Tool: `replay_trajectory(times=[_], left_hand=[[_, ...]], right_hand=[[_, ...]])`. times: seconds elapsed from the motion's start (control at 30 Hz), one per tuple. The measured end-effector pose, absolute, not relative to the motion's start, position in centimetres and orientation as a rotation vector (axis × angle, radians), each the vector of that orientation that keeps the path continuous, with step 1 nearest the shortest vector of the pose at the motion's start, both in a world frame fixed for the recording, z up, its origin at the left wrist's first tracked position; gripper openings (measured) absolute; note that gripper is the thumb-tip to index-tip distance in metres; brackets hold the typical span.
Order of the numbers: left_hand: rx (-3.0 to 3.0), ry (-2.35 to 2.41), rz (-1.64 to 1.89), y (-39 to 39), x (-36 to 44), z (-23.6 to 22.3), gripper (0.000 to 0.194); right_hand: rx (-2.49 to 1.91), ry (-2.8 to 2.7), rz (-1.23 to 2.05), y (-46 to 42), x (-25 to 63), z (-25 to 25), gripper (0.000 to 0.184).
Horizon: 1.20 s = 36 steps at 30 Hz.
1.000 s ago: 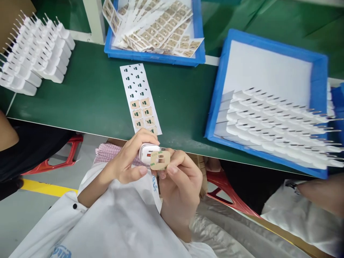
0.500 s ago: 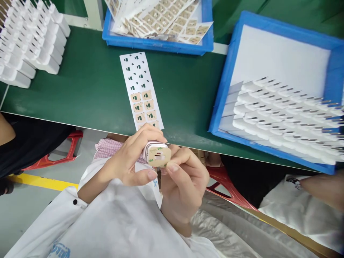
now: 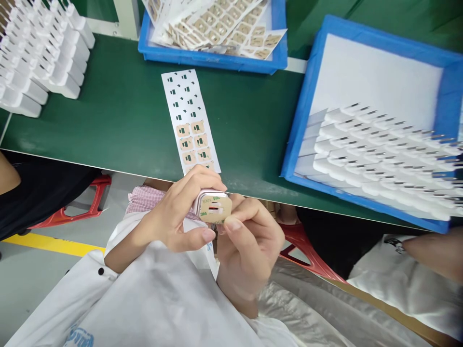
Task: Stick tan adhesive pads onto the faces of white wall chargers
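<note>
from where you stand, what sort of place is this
Probably a factory assembly area: a sheet of stickers lies on the green table, and the blue tray at right holds rows of matching white parts.

Left hand holding white housing; right hand pinching tan sticker over its end.

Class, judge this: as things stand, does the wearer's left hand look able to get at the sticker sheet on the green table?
Probably not to pick it up: the left hand is holding a white housing. Otherwise the way looks free: the sticker sheet lies just beyond that hand.
</note>
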<state>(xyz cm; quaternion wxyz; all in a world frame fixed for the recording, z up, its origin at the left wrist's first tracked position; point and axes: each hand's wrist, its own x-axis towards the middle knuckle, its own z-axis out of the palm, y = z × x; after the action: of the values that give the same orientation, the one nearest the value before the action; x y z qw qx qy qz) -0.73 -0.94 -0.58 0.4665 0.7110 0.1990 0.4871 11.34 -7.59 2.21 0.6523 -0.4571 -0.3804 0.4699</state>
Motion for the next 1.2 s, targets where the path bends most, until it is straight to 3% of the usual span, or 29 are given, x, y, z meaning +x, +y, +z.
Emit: replay_trajectory(times=[0.67, 1.03, 1.2], left_hand=[[1.765, 0.491, 1.191, -0.8, -0.7, -0.7, 0.047], [1.741, 0.542, 1.302, -0.9, 0.3, -1.2, 0.032], [1.776, 0.631, 1.318, -0.9, 0.5, -1.7, 0.032]], right_hand=[[-1.119, -0.893, 1.017, -7.5, 11.3, 2.2, 0.021], [-1.135, -0.917, 0.996, -7.5, 11.4, 2.1, 0.020], [-1.324, -1.079, 0.784, -7.6, 11.4, 2.4, 0.020]])
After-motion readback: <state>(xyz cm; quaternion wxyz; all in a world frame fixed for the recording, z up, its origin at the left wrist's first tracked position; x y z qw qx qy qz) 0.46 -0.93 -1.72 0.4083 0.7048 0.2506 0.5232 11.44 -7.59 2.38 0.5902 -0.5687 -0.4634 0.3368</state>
